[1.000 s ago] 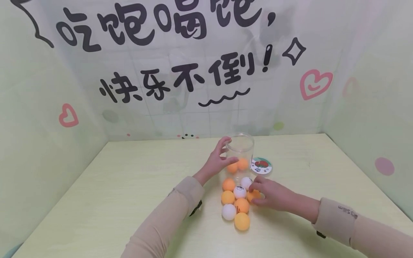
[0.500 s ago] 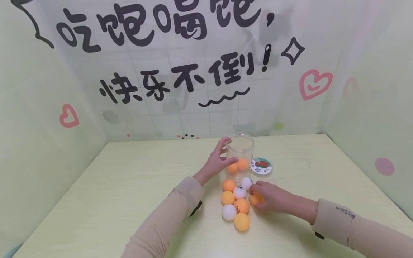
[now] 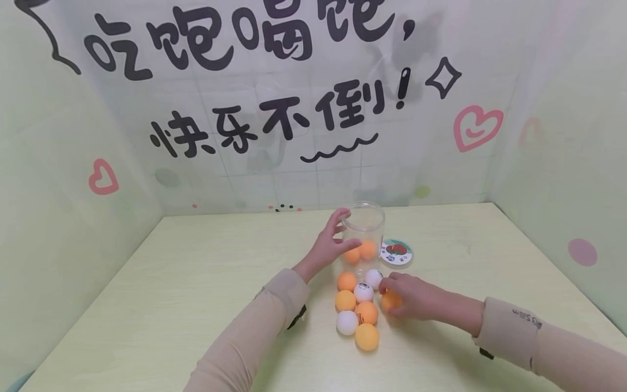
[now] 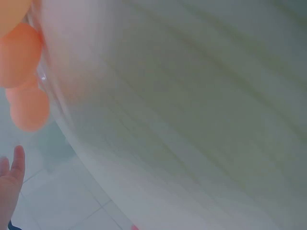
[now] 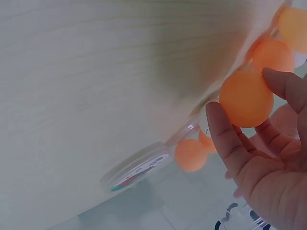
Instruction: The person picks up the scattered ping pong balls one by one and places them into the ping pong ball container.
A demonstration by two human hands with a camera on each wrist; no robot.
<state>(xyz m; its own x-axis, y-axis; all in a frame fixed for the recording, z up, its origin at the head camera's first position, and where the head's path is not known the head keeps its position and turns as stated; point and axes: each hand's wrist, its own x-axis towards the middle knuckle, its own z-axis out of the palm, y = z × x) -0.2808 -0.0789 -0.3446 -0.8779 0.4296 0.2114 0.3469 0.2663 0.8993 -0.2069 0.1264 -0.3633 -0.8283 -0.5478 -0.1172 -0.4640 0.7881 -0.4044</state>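
A clear plastic jar (image 3: 373, 226) stands upright on the table, with orange ping-pong balls (image 3: 367, 249) at its bottom. My left hand (image 3: 324, 246) holds the jar from its left side, thumb in front and fingers at the far side. With thumb and fingers, my right hand (image 3: 417, 297) pinches an orange ping-pong ball (image 3: 391, 301); the right wrist view shows this ball (image 5: 246, 99) between the fingertips. Several orange balls (image 3: 366, 336) and white balls (image 3: 347, 322) lie grouped in front of the jar. In the left wrist view only part of my left hand (image 4: 10, 184) appears.
A round lid (image 3: 397, 252) with a printed label lies flat just right of the jar. The pale wooden table (image 3: 186, 288) is enclosed by a back wall (image 3: 274, 185) with printed characters and by side walls.
My right hand has drawn its orange ball slightly to the right, apart from the group. My left hand and the jar stay in place.
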